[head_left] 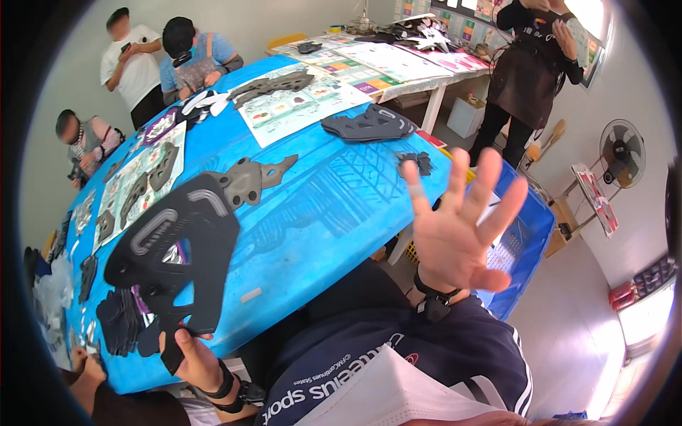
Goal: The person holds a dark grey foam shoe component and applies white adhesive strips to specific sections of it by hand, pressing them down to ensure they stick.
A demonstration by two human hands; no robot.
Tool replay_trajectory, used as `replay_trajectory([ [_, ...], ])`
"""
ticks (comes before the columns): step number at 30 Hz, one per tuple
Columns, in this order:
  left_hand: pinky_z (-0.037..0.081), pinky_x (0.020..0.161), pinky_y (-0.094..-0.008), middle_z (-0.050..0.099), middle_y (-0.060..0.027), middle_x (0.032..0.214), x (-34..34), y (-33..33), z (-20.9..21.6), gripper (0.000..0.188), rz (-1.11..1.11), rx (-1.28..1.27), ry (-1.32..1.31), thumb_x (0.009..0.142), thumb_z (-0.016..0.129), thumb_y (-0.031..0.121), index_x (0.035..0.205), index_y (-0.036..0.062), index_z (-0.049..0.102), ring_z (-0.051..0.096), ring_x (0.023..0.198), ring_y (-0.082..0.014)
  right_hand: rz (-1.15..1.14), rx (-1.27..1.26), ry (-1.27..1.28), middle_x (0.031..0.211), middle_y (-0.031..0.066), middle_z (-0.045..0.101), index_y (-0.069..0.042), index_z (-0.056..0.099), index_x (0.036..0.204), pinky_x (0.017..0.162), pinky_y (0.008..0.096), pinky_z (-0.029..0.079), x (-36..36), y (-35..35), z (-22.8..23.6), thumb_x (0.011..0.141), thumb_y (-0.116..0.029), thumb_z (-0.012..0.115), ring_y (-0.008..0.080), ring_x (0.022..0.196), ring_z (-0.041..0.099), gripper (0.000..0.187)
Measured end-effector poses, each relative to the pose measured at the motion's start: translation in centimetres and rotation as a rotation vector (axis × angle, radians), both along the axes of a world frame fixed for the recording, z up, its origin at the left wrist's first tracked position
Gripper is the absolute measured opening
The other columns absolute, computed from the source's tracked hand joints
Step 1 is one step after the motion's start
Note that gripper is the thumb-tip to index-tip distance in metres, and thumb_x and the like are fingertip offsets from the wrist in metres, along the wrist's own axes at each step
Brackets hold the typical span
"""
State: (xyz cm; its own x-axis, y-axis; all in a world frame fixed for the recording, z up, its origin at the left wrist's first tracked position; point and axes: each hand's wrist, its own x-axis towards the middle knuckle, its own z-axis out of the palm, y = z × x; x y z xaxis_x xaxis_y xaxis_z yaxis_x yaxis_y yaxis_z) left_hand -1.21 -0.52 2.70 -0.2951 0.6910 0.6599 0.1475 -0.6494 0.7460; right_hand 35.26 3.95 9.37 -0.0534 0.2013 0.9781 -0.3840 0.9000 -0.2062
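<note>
My left hand (197, 363) grips the narrow lower end of a large black cut-out panel (202, 245) between thumb and fingers. The panel is flat and thin, with openings and raised, light-edged bands along its upper part. It is held up over the blue table cover (312, 234), hiding part of it. My right hand (458, 231) is raised palm toward me beyond the table's right edge, fingers spread and holding nothing. A grey-brown cut-out piece (245, 181) lies behind the panel, and a stack of dark pieces (122, 319) sits left of my left hand.
More black panels (369, 123) and a printed sheet (305, 106) with pieces lie farther back. A blue plastic crate (529, 241) stands behind my right hand. People (192, 60) are around the table; another person (529, 78) stands back right. A fan (622, 153) is at right.
</note>
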Motion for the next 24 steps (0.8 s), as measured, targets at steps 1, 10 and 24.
replay_trajectory([
  [1, 0.043, 0.055, -0.0240, 0.060, -0.0106, 0.094, 0.0, -0.4, 0.1, 0.030, 0.026, 0.040, -0.050, 0.095, 0.052, 0.021, 0.109, -0.0056, 0.054, 0.056, 0.068, -0.0140, -0.142, 0.063, 0.009, 0.153, 0.0105, -0.017, -0.032, -0.007, 0.147, 0.103, 0.0691, -0.003, 0.0, -0.2, 0.0, 0.088, -0.066, 0.036, 0.0334, 0.141, -0.011, 0.081],
  [10, 0.045, 0.066, -0.0280, 0.060, -0.0132, 0.100, -1.5, -1.7, -1.4, 0.032, 0.585, 0.270, 0.123, 0.095, 0.054, 0.022, 0.111, -0.0056, 0.054, 0.058, 0.079, -0.0178, -0.668, 0.673, 0.004, 0.145, 0.0124, 0.012, -0.014, 0.025, 0.141, 0.106, 0.0554, 0.008, 1.9, -0.7, -2.8, 0.092, -0.059, 0.034, 0.0336, 0.133, 0.016, 0.067],
  [24, 0.040, 0.053, -0.0227, 0.061, -0.0114, 0.088, 0.5, -0.5, -1.7, 0.024, 0.447, -0.074, 0.213, 0.096, 0.048, 0.013, 0.104, -0.0079, 0.056, 0.052, 0.060, -0.0107, -1.187, -0.123, -0.384, 0.056, 0.0061, 0.049, -0.005, 0.061, 0.091, 0.039, 0.0351, 0.034, -2.2, -0.9, -3.7, 0.076, -0.014, 0.070, 0.0213, 0.037, 0.043, 0.020],
])
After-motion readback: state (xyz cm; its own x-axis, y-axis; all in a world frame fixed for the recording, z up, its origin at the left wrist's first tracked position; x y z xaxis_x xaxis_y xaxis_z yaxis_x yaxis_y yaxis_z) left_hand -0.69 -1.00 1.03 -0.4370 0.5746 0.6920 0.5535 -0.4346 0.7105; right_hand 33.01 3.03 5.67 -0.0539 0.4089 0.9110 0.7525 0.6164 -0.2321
